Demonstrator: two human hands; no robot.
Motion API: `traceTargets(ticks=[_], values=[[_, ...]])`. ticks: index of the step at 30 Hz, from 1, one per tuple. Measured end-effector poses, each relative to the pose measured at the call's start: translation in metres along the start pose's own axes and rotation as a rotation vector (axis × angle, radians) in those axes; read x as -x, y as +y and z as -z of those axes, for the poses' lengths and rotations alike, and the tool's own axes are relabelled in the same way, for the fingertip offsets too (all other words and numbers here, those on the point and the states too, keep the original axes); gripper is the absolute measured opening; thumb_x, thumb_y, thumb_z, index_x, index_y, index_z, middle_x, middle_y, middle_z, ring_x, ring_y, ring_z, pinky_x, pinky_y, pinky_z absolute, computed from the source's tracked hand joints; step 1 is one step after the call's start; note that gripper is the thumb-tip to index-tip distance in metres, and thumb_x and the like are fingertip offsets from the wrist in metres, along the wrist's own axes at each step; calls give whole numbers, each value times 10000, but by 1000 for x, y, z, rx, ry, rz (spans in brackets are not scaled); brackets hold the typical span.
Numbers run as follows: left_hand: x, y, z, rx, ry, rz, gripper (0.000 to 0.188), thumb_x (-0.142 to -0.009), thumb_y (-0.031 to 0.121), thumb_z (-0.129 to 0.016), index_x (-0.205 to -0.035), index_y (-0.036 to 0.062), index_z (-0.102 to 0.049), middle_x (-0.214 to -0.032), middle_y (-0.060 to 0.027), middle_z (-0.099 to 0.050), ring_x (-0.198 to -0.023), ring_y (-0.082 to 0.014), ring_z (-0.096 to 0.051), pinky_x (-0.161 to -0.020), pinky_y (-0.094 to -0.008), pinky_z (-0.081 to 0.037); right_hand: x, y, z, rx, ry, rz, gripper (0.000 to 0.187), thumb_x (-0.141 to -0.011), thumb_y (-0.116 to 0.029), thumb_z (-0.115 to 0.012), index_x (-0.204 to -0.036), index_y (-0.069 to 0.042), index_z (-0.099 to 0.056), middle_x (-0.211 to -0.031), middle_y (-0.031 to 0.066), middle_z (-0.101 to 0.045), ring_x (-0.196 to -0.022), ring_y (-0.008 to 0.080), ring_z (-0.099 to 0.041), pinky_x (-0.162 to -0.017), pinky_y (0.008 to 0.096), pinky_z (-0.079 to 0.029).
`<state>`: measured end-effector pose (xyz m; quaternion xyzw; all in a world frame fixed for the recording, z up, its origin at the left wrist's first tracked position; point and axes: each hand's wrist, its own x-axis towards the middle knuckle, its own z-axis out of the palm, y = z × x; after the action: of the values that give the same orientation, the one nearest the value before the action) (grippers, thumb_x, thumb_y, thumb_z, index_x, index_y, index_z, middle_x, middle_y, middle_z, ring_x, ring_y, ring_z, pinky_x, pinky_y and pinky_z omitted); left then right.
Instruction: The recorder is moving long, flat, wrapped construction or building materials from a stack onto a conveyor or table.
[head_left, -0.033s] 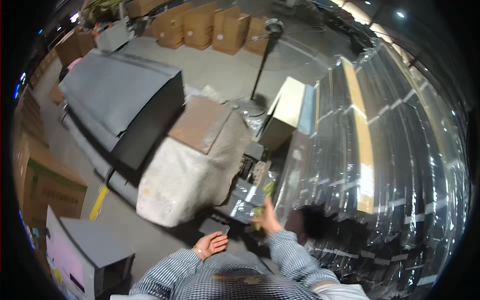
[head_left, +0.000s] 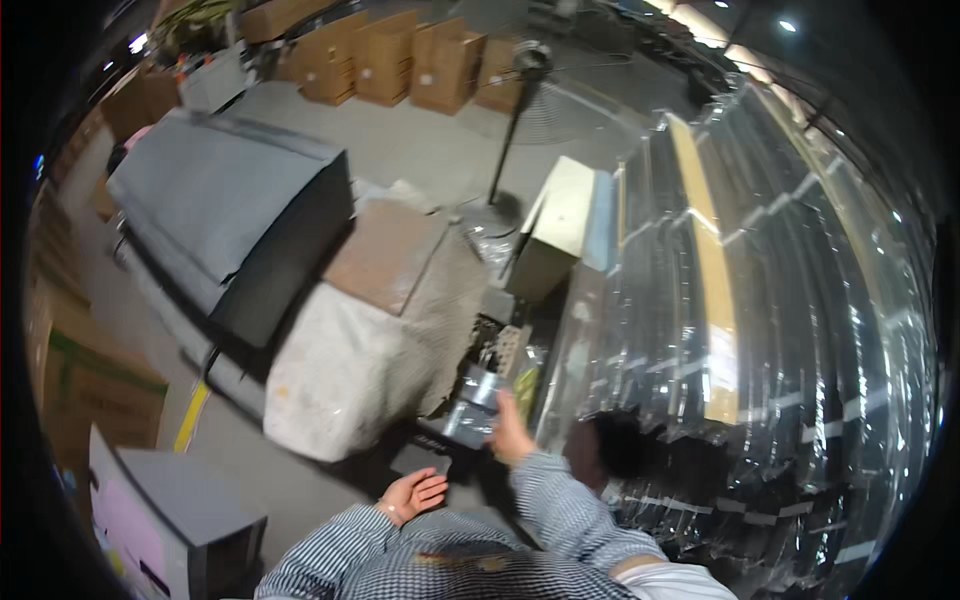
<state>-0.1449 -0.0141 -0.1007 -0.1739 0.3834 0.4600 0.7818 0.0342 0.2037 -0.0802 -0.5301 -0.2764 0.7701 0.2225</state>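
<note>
My right hand (head_left: 512, 438) is at the right edge of a grey package in clear, shiny plastic (head_left: 468, 412). Its fingers lie along the edge and its thumb at the near side, as if gripping it; the contact is blurred. My left hand (head_left: 412, 496) is open, palm up and empty, beside a dark flat box (head_left: 422, 455) low in front of me. A yellow-green wrapped thing (head_left: 527, 385) lies just beyond my right hand. Past the package are small dark parts and a perforated light strip (head_left: 508, 348), too blurred to name.
A bulky load under whitish cloth (head_left: 335, 365) bears a brown board (head_left: 385, 255). Behind it is a large grey box shape (head_left: 220, 190). Tall plastic-wrapped dark panels (head_left: 780, 300) line the right. A floor fan (head_left: 520, 110) and cartons (head_left: 385, 65) stand far off; a grey-pink cabinet (head_left: 190, 495) is near left.
The whole view has shifted slightly to the left. My right hand has moved a little left, closer over the plastic-wrapped package. My left hand stays open and nearly still.
</note>
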Motion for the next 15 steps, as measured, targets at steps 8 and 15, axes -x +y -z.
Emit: traceTargets(ticks=[8,15], values=[[-33,10,-39,-100,-111,26,281,-996,249,-498,-1200,62,-546,-1220,-160,-617,-1124,-312,-608,-927,-470,-520,156,-165,-117,1056,299,1391,715,-778,-213,-716,-1375,49,-422,-1363,257,-479,-1264,385,-466,-1071,429,-353],[-85,33,-175,-377,-241,30,372,-930,270,-615,-1218,49,-535,-1197,-155,-613,-1063,-240,-629,-871,-363,-550,252,-236,111,1515,1113,735,760,-674,-346,-787,-1331,-70,-521,-1420,320,-367,-1332,444,-344,-1041,579,-286]])
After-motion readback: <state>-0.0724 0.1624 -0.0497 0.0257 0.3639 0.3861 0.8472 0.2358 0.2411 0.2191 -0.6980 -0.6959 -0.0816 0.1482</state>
